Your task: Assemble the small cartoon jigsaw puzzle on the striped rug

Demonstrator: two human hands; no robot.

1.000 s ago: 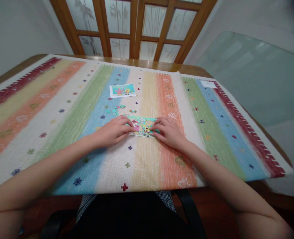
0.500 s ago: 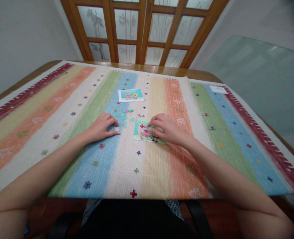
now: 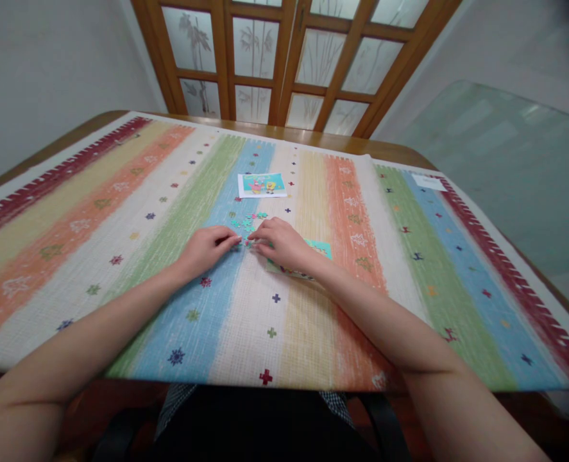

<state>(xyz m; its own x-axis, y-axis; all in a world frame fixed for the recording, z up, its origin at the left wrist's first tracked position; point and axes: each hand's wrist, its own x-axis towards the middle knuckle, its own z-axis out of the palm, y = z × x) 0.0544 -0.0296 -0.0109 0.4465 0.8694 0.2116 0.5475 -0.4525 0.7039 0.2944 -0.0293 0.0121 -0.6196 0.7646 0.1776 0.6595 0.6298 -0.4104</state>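
Note:
My left hand [image 3: 208, 251] rests on the blue stripe of the cloth, thumb and forefinger pinched on a small jigsaw piece that is mostly hidden. Close beside it, my right hand [image 3: 281, 242] reaches in from the right, its fingertips closed at a small pinkish jigsaw piece [image 3: 247, 243]. Under the right hand and wrist lies the partly filled puzzle board [image 3: 320, 247], with its turquoise corner showing. Several loose turquoise jigsaw pieces [image 3: 246, 224] lie just beyond the fingertips.
A printed picture card [image 3: 263, 185] with a pink and a yellow cartoon figure lies behind the loose pieces. The striped tablecloth [image 3: 169, 321] covers the table. A white paper slip [image 3: 430, 183] sits at the far right. Wooden glazed doors [image 3: 274, 64] stand behind the table.
My right hand has moved left from over the puzzle board to beside my left hand. My left fingers have closed from a spread grip around a pale piece. The view has shifted slightly.

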